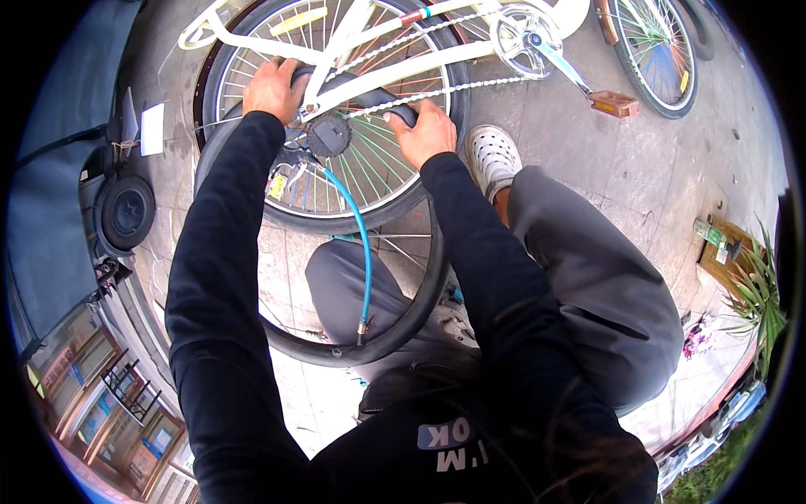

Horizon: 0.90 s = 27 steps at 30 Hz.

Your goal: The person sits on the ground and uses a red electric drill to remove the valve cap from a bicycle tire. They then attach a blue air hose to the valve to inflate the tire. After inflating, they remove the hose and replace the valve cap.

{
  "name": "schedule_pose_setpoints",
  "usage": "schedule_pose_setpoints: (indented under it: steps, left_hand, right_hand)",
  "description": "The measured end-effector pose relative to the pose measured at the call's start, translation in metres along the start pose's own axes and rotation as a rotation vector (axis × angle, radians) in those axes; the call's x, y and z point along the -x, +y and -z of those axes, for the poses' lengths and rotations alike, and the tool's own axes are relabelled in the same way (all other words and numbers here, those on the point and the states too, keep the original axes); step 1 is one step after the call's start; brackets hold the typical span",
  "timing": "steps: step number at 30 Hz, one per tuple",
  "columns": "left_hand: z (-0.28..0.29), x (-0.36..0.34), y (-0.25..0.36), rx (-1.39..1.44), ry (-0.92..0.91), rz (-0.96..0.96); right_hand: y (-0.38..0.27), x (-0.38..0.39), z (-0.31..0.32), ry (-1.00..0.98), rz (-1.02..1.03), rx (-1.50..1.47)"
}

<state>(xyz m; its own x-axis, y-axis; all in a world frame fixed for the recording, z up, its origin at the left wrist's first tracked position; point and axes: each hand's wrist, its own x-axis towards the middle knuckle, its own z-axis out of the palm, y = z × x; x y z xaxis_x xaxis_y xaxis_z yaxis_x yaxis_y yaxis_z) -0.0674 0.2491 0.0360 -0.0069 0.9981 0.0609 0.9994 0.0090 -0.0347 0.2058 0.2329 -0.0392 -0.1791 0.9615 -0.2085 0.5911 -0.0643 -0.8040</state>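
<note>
A partly inflated black bicycle inner tube (420,312) loops from both hands down over my lap. My left hand (273,89) is closed round its far left part, beside the rear end of a cream bicycle frame (403,65). My right hand (426,134) grips the tube on the right, thumb on top, just below the chain (449,90). A blue hose (367,244) with a metal end is joined to the tube's valve at the near side. Beneath the tube lies the spoked rear wheel (336,225). A round black toothed part (329,134) shows at its middle.
The crank (527,40) and a brown pedal (614,104) stick out at the right. Another wheel (663,59) is at the far right. A potted plant (760,294) and a glass bottle (709,233) stand on the right. A parked vehicle's wheel (126,212) is at the left.
</note>
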Motion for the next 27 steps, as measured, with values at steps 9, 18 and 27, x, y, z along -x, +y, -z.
schedule_pose_setpoints:
  steps: [9, 18, 27]
  left_hand:
    - [0.009, 0.005, -0.008, 0.003, 0.077, 0.005]
    - [0.035, -0.039, -0.015, -0.197, -0.126, -0.356]
    - [0.015, -0.038, -0.012, -0.244, -0.024, -0.326]
  right_hand:
    - [-0.019, 0.015, 0.009, 0.100, -0.126, 0.034]
    - [-0.085, -0.064, 0.008, 0.166, 0.589, 0.475]
    - [-0.131, -0.092, 0.002, -0.358, 0.262, 0.717]
